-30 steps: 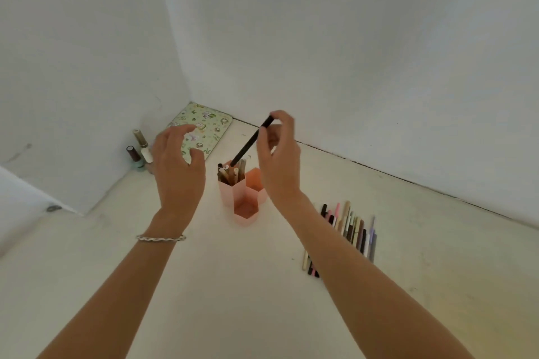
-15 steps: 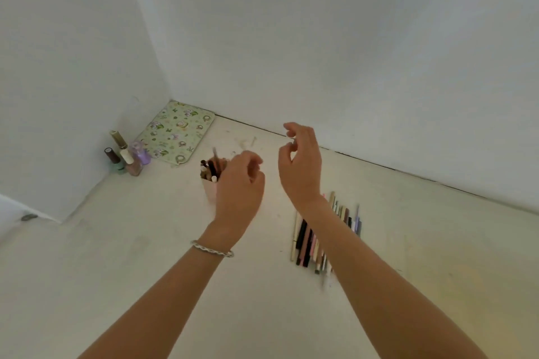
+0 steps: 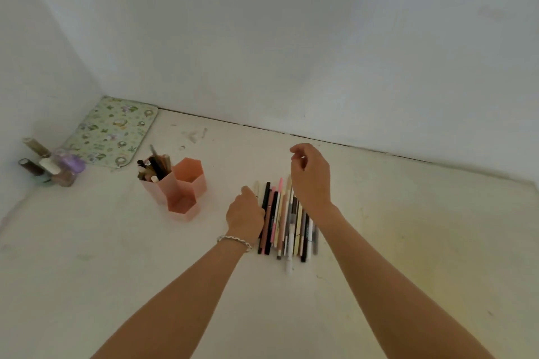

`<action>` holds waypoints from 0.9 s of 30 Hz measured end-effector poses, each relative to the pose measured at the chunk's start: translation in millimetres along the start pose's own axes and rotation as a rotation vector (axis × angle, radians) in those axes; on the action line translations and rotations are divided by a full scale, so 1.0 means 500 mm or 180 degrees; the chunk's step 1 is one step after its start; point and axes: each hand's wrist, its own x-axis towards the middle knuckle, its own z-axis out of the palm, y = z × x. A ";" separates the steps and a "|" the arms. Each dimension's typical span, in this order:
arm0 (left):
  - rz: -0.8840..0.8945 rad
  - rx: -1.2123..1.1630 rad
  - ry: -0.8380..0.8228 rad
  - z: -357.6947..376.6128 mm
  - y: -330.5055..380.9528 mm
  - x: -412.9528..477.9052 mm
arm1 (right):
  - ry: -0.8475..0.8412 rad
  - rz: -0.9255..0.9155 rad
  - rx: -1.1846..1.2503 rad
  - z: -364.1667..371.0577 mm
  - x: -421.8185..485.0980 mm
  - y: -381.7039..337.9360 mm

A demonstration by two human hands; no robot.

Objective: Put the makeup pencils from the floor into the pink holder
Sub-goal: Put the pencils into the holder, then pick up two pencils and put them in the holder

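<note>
In the head view, things have changed fast. A second ago the right hand held a black pencil over the pink holder (image 3: 175,186). Half a second ago that hand was empty and both hands were swinging away from the holder. So that pencil went into the tall cup, and now the person is back for another one.

The makeup pencils (image 3: 287,221) lie side by side in a row on the floor (image 3: 116,271), near the middle of the picture. The pink holder stands at about 9 o'clock from the row, a little way off. Its tall cup is full of pencils. The other two cups look empty. Many pencils are left, so the job is far from done.

The left hand (image 3: 245,214) is down at the 9 o'clock side of the row. Its fingers are curled and touch the first pencils there. It may be starting to grab one, but the fingertips are hidden, so it is hard to tell.

The right hand (image 3: 310,175) hangs above the 12 o'clock end of the row. Its fingers are loosely bent, with thumb and finger close together. It seems to hold nothing.
</note>
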 end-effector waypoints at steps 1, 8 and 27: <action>0.0021 -0.0093 0.0034 -0.009 -0.002 0.003 | -0.0068 0.0035 -0.0098 0.006 0.002 0.003; 0.0418 -0.0993 0.0916 -0.127 0.003 0.026 | -0.1167 0.0033 -0.2081 0.106 0.029 0.026; 0.0646 -0.1801 0.2629 -0.389 -0.171 -0.006 | -0.0278 -0.0394 0.0980 0.097 0.089 -0.216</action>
